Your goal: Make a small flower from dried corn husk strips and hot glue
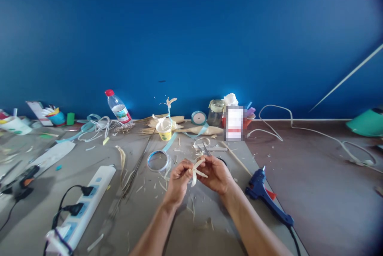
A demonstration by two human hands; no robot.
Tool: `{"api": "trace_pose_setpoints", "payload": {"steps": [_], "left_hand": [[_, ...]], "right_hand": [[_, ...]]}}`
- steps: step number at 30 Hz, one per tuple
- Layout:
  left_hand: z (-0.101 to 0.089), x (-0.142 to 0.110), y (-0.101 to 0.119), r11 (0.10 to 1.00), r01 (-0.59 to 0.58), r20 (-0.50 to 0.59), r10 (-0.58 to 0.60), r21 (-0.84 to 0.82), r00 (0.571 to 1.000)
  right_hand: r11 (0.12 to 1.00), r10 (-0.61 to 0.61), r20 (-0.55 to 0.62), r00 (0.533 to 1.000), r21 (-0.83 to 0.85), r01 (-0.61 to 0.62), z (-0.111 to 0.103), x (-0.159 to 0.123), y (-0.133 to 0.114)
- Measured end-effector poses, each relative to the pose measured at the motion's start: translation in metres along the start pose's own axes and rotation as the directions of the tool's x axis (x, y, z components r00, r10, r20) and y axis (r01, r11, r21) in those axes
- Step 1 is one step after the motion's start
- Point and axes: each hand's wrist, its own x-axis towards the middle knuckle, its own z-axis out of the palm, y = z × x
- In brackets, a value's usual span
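A small pale flower with several narrow, husk-like petals (195,174) is held up over the middle of the table. My left hand (179,182) pinches it near its centre between thumb and fingers. My right hand (218,174) is closed at the tip of an upper petal, thumb and forefinger together on it. Just behind my right fingers lie scissors (206,149), their handles partly hidden by the hand. A roll of clear tape (157,161) rests to the left of my hands. A blue glue gun (266,196) lies right of my right forearm.
A white power strip (89,204) with black plugs lies at left. Farther back stand a tilted water bottle (119,108), a yellow cup (164,131) holding a similar flower, a ribbon spool (198,118) and a glass jar (216,112). Thin wires (136,176) and scraps litter the table.
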Motion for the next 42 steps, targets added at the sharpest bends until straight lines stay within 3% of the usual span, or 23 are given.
{"api": "trace_pose_setpoints", "payload": {"steps": [3, 7, 12, 22, 25, 29, 36, 39, 42], "left_hand": [[-0.002, 0.001, -0.003, 1.000, 0.008, -0.056, -0.007, 0.024, 0.998], [-0.002, 0.003, -0.003, 0.996, 0.040, -0.035, -0.037, 0.076, 0.999], [0.000, 0.003, -0.001, 0.988, 0.077, -0.075, -0.068, 0.136, 0.995], [0.002, 0.000, 0.006, 0.979, -0.006, 0.067, -0.007, 0.202, 0.998], [0.003, 0.000, 0.007, 0.962, -0.062, 0.044, 0.052, 0.267, 0.998], [0.002, 0.003, 0.002, 0.917, -0.078, -0.076, 0.116, 0.390, 0.990], [-0.003, 0.006, -0.003, 0.877, -0.057, -0.248, 0.196, 0.477, 0.949], [-0.004, 0.007, -0.003, 0.911, -0.047, -0.285, 0.177, 0.411, 0.942], [-0.005, 0.008, -0.003, 0.938, -0.059, -0.320, 0.175, 0.343, 0.931]], "right_hand": [[1.000, -0.018, 0.008, 1.000, -0.013, 0.018, 0.001, -0.003, -0.002], [0.990, -0.051, 0.061, 0.997, -0.128, 0.059, 0.010, -0.010, 0.002], [0.968, -0.105, 0.022, 0.994, -0.225, 0.107, 0.014, -0.011, 0.006], [0.994, 0.040, -0.097, 0.994, -0.099, -0.050, 0.004, -0.003, 0.006], [1.000, -0.024, -0.100, 0.995, -0.011, 0.024, 0.002, -0.002, -0.001], [0.984, -0.161, -0.066, 0.985, 0.067, 0.165, -0.004, 0.000, -0.011], [0.964, -0.157, -0.113, 0.981, -0.233, 0.127, -0.006, 0.007, 0.014], [0.931, -0.207, -0.059, 0.977, -0.317, 0.178, -0.001, 0.006, 0.025], [0.841, -0.291, 0.015, 0.957, -0.472, 0.264, 0.005, 0.004, 0.030]]}}
